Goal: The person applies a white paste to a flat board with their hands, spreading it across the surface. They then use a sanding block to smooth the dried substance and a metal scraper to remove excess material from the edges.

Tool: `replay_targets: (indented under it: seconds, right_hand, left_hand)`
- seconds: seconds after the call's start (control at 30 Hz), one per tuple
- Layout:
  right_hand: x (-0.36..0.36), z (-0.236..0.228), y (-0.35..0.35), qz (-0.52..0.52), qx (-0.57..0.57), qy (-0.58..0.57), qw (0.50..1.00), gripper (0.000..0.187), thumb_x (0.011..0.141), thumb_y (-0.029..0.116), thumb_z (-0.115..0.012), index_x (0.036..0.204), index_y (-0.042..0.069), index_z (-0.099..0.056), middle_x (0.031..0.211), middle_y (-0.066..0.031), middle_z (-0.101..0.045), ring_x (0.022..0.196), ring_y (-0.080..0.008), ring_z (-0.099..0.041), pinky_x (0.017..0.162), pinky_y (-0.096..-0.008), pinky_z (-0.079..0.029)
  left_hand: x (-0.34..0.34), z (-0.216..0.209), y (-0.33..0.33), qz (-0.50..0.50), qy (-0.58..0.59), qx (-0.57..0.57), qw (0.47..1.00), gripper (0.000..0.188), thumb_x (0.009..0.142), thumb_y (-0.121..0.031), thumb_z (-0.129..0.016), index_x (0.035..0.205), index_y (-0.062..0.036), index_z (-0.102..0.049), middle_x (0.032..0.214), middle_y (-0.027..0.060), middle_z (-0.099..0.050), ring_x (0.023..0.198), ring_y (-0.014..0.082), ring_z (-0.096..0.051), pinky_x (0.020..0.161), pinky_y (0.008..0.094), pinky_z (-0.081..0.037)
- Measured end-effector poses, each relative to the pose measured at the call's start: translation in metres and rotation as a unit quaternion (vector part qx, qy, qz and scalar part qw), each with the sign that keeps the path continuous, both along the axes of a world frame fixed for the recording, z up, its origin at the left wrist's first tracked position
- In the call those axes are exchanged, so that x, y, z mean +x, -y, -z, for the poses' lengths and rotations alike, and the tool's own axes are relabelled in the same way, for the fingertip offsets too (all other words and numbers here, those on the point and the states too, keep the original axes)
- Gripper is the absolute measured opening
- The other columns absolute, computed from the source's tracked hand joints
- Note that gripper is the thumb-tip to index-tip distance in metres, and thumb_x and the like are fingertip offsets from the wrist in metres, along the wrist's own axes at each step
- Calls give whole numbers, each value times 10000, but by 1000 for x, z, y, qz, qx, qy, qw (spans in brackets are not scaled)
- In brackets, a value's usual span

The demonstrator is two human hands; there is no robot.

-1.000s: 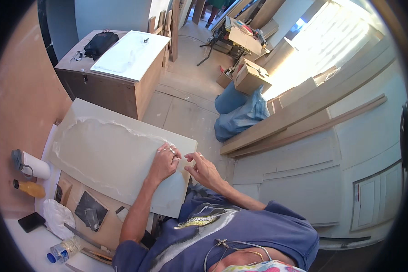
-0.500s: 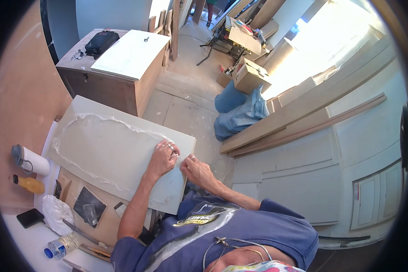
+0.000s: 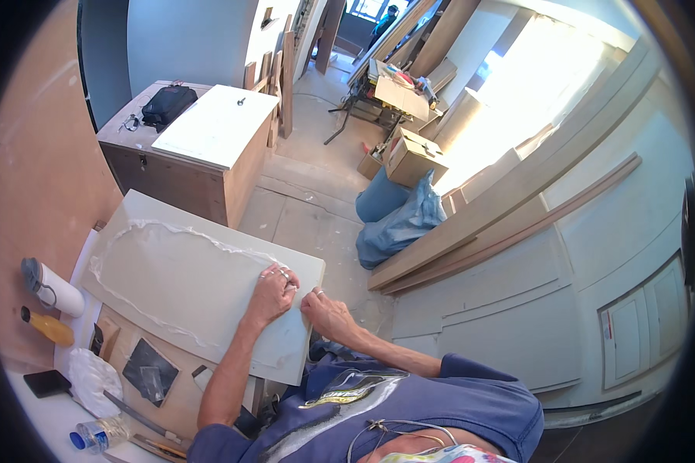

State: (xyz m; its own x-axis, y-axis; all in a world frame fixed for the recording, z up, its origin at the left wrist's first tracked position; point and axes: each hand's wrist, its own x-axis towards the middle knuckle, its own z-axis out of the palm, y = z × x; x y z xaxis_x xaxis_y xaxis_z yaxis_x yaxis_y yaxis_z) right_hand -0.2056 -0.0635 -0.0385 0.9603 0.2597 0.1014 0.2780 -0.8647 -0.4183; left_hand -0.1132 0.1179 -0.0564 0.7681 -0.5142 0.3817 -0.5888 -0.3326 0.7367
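Note:
A pale flat board (image 3: 185,278) lies tilted in front of me. On its face a thin, ragged white strip (image 3: 208,237), fluffy like cotton or fibre, runs in a loop near the edges. My left hand (image 3: 272,296) is closed over the strip at the board's right end, with a white bit showing at its fingertips. Beside it, at the board's right edge, my right hand (image 3: 328,315) is closed with thumb and fingers pressed together. Whatever it pinches is too small or hidden to make out. A small gap separates the two hands.
At left stand a white tumbler (image 3: 54,287), a yellow bottle (image 3: 48,327), a white cloth (image 3: 94,383), a phone (image 3: 47,383) and a clear bottle (image 3: 100,434). A wooden chest (image 3: 177,185) stands beyond the board. Blue bags (image 3: 400,224) and long planks (image 3: 502,201) lie right.
The view has tilted up, so the scene sits lower and more of a person in the far background shows. Both hands stay closed near the board's right end, with little shift.

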Motion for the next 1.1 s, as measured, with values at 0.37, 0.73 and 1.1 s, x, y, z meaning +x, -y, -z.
replay_targets:
  seconds: [0.37,0.73,1.1]
  right_hand:
    - [1,-4,-5,-33,-36,-12,999,166,988,92,-556,1078,-36,-501,1093,-254,-574,810,-433,-698,634,-535,-568]
    - [-10,-16,1,-14,30,-34,999,199,987,154,-612,1157,61,-565,1208,-145,-597,918,-376,-698,751,-495,-589]
    - [-3,-6,-6,-17,-27,-2,999,146,1008,122,-551,1088,0,-537,1094,-203,-603,872,-390,-706,677,-503,-578]
  left_hand:
    - [0,2,-2,-4,3,1,1000,69,890,-88,-587,895,-70,-653,889,113,-671,954,333,-660,1134,506,-404]
    - [0,6,-1,-4,25,-10,1000,52,887,-85,-600,896,-67,-648,895,122,-670,950,344,-656,1107,513,-420]
    - [1,10,2,-6,34,-27,999,41,878,-54,-596,896,-72,-628,857,118,-631,911,344,-640,1121,521,-413]
